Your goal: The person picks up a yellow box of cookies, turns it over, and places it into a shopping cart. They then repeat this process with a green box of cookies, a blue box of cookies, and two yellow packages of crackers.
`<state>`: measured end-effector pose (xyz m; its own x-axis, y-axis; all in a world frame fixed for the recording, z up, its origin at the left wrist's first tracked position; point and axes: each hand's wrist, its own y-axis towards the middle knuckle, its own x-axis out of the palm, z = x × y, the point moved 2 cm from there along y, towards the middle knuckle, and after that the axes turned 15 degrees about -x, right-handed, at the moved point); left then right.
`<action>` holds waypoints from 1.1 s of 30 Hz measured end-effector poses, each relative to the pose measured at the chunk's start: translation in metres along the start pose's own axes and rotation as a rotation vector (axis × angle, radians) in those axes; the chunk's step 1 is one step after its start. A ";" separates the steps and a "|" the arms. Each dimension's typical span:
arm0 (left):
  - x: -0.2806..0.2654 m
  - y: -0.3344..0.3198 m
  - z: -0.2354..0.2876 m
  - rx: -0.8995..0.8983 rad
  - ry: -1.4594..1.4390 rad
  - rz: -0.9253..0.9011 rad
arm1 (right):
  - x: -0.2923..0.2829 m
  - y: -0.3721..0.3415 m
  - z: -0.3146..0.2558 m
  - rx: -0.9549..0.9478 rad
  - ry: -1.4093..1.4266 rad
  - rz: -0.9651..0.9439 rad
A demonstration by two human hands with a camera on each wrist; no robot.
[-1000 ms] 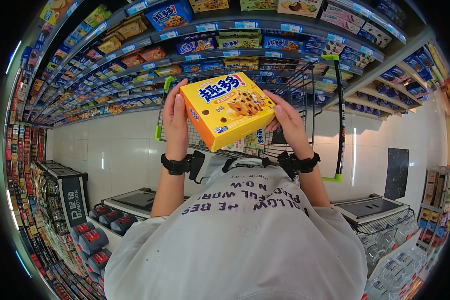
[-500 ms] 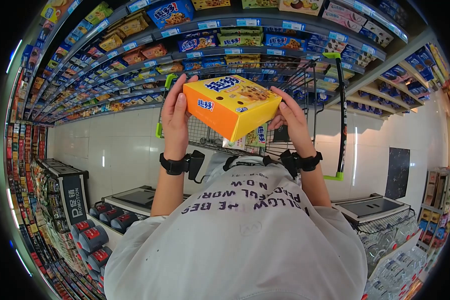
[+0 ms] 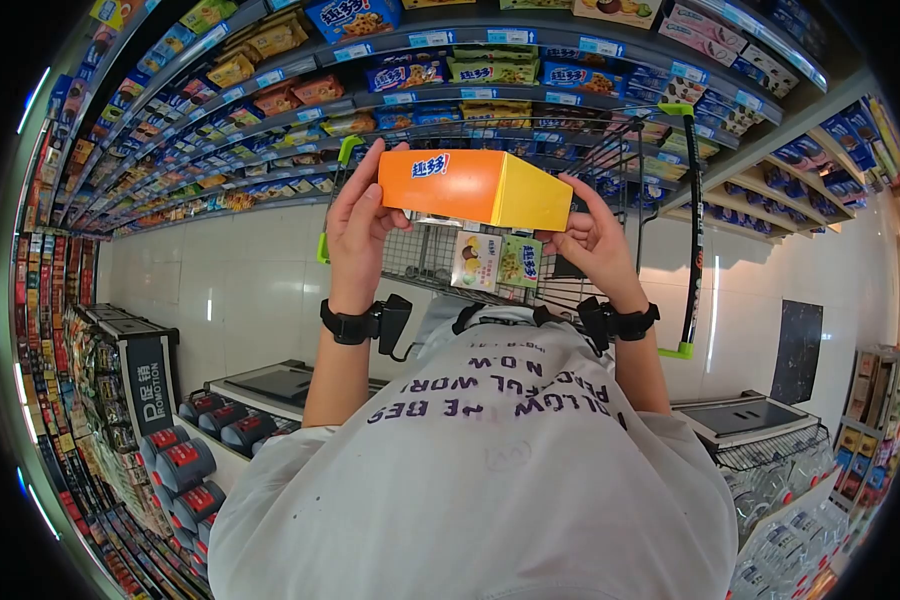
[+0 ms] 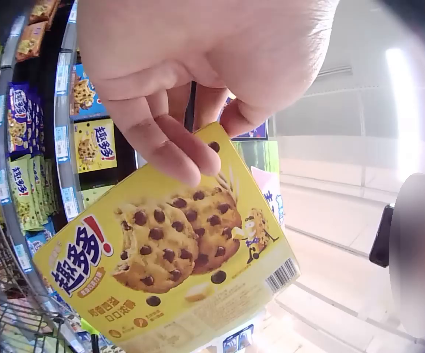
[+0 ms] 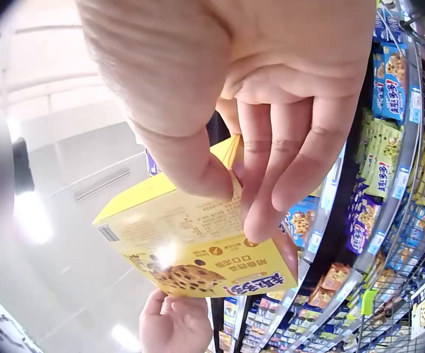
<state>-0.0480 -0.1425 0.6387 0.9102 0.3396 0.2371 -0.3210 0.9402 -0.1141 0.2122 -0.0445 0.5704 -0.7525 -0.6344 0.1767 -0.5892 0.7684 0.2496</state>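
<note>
A yellow and orange box of cookies [image 3: 440, 188] is held between both hands, above a wire shopping cart. Its orange side faces the head camera. My left hand [image 3: 357, 232] grips the box's left end, thumb toward me. At the opposite end, my right hand [image 3: 604, 248] pinches it between thumb and fingers. The left wrist view shows a printed face of the box [image 4: 161, 235] with large chocolate chip cookies and a barcode. From the right wrist, the box [image 5: 190, 228] appears tilted, with thumb and fingertips at its edge.
Inside the shopping cart [image 3: 400, 258] lie a pale package [image 3: 475, 262] and a green package [image 3: 520, 258]. Beyond it, shelves [image 3: 440, 40] of cookie packs curve across the view. A promotion stand [image 3: 150, 380] with dark jugs [image 3: 185, 460] is behind on the left, bottled water [image 3: 795, 535] on the right.
The box has been tipped in both hands: its yellow cookie-picture top has turned out of the head view and the orange side has come round. More of the packages in the cart shows below it.
</note>
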 end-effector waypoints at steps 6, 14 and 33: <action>-0.007 -0.002 -0.004 -0.062 -0.036 -0.042 | -0.003 -0.002 0.002 -0.014 0.125 0.029; -0.007 -0.002 -0.003 -0.095 -0.035 -0.083 | -0.011 -0.002 0.005 0.014 0.052 0.033; -0.014 -0.004 -0.008 -0.178 0.016 -0.131 | -0.024 -0.011 0.018 0.011 0.081 0.048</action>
<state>-0.0571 -0.1509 0.6282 0.9456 0.2129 0.2462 -0.1496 0.9561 -0.2520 0.2315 -0.0356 0.5467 -0.7539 -0.6013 0.2646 -0.5567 0.7986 0.2287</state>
